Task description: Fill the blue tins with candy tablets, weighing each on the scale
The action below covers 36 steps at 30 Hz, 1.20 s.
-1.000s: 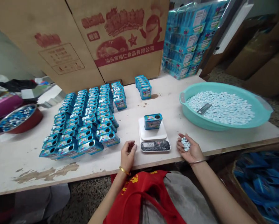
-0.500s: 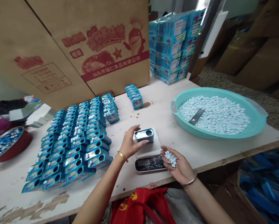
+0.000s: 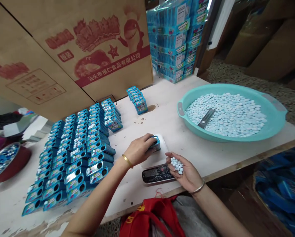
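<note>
A small blue tin [image 3: 157,144] stands on the white platform of a kitchen scale [image 3: 149,161]. My left hand [image 3: 139,149] reaches over it from the left, fingers closed around its top and covering most of the lid. The scale's dark display panel [image 3: 156,174] faces me, with lit digits too faint to read surely. Just right of the scale, my right hand [image 3: 189,176] is turned palm up, its fingers curled around a small heap of pale blue-white candies [image 3: 177,165]. The fingertips hover by the panel's right end.
Rows of blue tins [image 3: 95,143] with round holes, several with candies on top, fill the left. A short row [image 3: 137,98] stands behind. A turquoise basin [image 3: 231,140] of candies holds a metal scoop [image 3: 206,118]. Cartons [image 3: 100,42], wrapped stacks [image 3: 173,42] and a red bowl [image 3: 24,156] surround.
My left hand has shifted from the tin's left side to over its top, with fingers closed on it. The right hand keeps its candies. The head view has shifted slightly.
</note>
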{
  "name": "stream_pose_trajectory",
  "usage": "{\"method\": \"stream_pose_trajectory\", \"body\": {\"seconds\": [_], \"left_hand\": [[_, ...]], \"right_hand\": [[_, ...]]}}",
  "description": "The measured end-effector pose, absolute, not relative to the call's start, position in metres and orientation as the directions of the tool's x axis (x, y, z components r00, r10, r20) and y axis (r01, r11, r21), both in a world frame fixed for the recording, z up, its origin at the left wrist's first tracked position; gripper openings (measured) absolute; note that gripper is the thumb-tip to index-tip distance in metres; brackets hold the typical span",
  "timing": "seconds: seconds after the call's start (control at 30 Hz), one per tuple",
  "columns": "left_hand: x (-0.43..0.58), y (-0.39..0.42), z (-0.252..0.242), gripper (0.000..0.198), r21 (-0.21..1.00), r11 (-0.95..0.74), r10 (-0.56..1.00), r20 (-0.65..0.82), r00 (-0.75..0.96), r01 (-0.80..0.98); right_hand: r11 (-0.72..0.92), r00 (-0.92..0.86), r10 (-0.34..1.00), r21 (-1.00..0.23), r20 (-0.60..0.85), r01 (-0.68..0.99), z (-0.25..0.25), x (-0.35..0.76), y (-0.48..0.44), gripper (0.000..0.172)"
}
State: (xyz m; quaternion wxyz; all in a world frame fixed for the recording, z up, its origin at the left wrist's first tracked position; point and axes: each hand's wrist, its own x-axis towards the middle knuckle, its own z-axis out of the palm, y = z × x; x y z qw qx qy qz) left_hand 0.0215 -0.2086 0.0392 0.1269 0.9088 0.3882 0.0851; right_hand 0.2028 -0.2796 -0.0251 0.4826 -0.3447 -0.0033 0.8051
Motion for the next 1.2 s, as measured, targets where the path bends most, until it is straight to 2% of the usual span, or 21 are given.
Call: {"method": "stream_pose_trajectory", "body": {"seconds": [0.1, 0.17, 0.2, 0.27, 0.33, 0.43, 0.47, 0.53, 0.67, 0.83, 0.93, 1.03, 1.1, 1.2], "left_hand": [[0.011, -0.216, 0.016, 0.057, 0.586, -0.586, 0.801, 0.317, 0.507, 0.560], [0.008, -0.222, 0.000, 0.068, 0.715, -0.485, 0.869, 0.331, 0.367, 0.503], [0.008, -0.224, -0.007, 0.067, 0.749, -0.445, 0.890, 0.309, 0.336, 0.490], [0.009, -0.227, -0.014, 0.053, 0.739, -0.462, 0.879, 0.307, 0.364, 0.491], [0.011, -0.230, -0.012, 0.043, 0.617, -0.590, 0.802, 0.376, 0.463, 0.521], [0.011, -0.234, -0.002, 0.046, 0.348, -0.736, 0.675, 0.442, 0.591, 0.580], [0.010, -0.235, 0.000, 0.047, 0.293, -0.745, 0.661, 0.445, 0.604, 0.600], [0.007, -0.236, 0.000, 0.049, 0.255, -0.736, 0.666, 0.441, 0.602, 0.627], [0.000, -0.237, -0.008, 0.053, 0.343, -0.698, 0.712, 0.432, 0.554, 0.629], [0.002, -0.241, -0.016, 0.052, 0.574, -0.600, 0.800, 0.419, 0.430, 0.558], [0.009, -0.242, -0.020, 0.042, 0.761, -0.446, 0.894, 0.355, 0.273, 0.471], [0.014, -0.240, -0.022, 0.039, 0.910, -0.240, 0.970, 0.208, 0.129, 0.338], [0.016, -0.238, -0.020, 0.039, 0.926, -0.199, 0.976, 0.156, 0.153, 0.320], [0.017, -0.236, -0.015, 0.033, 0.878, -0.281, 0.947, 0.190, 0.257, 0.386]], "right_hand": [[-0.547, -0.311, 0.774, -0.337, -0.551, -0.766, -0.019, 0.197, -0.279, 0.017], [-0.552, -0.314, 0.773, -0.342, -0.551, -0.761, -0.015, 0.192, -0.278, 0.017], [-0.551, -0.311, 0.774, -0.346, -0.551, -0.759, -0.014, 0.189, -0.278, 0.017], [-0.544, -0.297, 0.777, -0.354, -0.555, -0.761, -0.011, 0.185, -0.277, 0.017], [-0.525, -0.272, 0.784, -0.362, -0.558, -0.770, -0.008, 0.182, -0.276, 0.017], [-0.489, -0.226, 0.795, -0.374, -0.562, -0.788, -0.003, 0.179, -0.273, 0.019], [-0.481, -0.216, 0.796, -0.376, -0.565, -0.792, -0.001, 0.178, -0.272, 0.019], [-0.480, -0.207, 0.791, -0.374, -0.576, -0.793, 0.001, 0.176, -0.270, 0.018], [-0.500, -0.218, 0.774, -0.363, -0.595, -0.786, 0.002, 0.173, -0.268, 0.014], [-0.532, -0.232, 0.759, -0.374, -0.608, -0.760, 0.006, 0.178, -0.267, 0.012], [-0.542, -0.241, 0.762, -0.390, -0.601, -0.744, 0.011, 0.184, -0.268, 0.015], [-0.528, -0.212, 0.778, -0.434, -0.591, -0.730, 0.016, 0.189, -0.270, 0.016], [-0.494, -0.159, 0.808, -0.504, -0.568, -0.709, 0.022, 0.191, -0.270, 0.017], [-0.402, -0.058, 0.870, -0.637, -0.489, -0.658, 0.032, 0.193, -0.267, 0.022]]}}
